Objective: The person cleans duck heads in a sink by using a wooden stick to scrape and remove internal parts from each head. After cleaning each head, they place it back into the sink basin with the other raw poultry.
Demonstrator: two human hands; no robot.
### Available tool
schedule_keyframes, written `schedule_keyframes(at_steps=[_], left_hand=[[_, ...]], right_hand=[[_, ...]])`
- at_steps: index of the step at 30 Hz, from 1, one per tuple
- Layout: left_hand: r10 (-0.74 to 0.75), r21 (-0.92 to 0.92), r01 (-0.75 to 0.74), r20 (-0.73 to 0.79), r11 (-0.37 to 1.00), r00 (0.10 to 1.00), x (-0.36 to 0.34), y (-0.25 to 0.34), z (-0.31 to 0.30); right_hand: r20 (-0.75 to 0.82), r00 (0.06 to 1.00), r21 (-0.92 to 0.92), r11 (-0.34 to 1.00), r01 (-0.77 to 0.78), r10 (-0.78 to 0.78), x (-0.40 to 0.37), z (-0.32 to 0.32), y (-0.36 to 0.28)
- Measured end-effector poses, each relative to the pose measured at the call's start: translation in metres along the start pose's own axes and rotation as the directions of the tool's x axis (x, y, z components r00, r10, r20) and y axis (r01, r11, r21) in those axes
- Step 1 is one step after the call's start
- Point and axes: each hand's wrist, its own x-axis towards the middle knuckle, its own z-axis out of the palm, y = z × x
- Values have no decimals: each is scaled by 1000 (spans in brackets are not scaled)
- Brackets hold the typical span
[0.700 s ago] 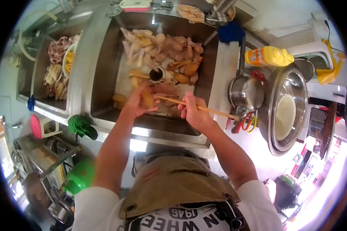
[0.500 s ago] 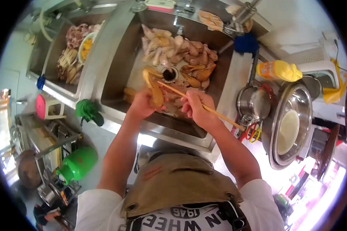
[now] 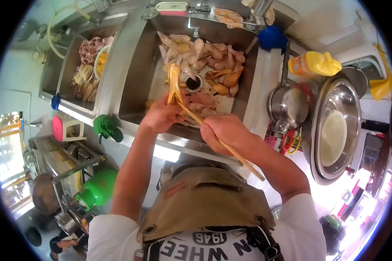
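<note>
Poultry piece [image 3: 174, 79], long, glossy and yellow, juts from the left hand [image 3: 160, 115] above the steel sink [image 3: 133, 80]; from my end I make out the left fingers curled around its lower part, though some of them are tucked out of my view; its rounded end points away from those fingers, beside the drain [image 3: 193, 82], which probably leaves the near end free to meet the wooden stick [image 3: 244, 162]; stick and piece come together right at the left fingers, and I cannot tell whether the tip is inside or only against it.

With the right hand [image 3: 224, 130] I have the fingers wrapped around the stick, its tail running out beyond the fist; holding it partway along looks meant to steer the tip, while the left grip seems to brace the piece.

Beyond both sets of fingers lies a heap of pale poultry [image 3: 196, 52], likely set far over to give the hands room; to the right of the right-hand fingers, outside the basin, I see a steel pot [image 3: 287, 105] and scissors [image 3: 288, 141], presumably parked there to be near yet dry.
</note>
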Motion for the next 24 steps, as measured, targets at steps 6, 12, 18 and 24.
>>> schedule_keyframes(at_steps=[6,12,18,24], left_hand=[[-36,25,37,-39,999,999,3,3,10],[-51,-52,41,-200,998,978,7,0,10],[1,11,1,-200,1000,980,8,-6,8],[44,46,-32,-283,998,958,15,-18,6]], right_hand=[[91,996,-12,1000,-4,5,2,-2,-5],[80,995,-153,986,67,-55,9,8,3],[87,978,-45,980,194,-190,12,5,18],[197,955,-149,956,253,-222,23,5,27]])
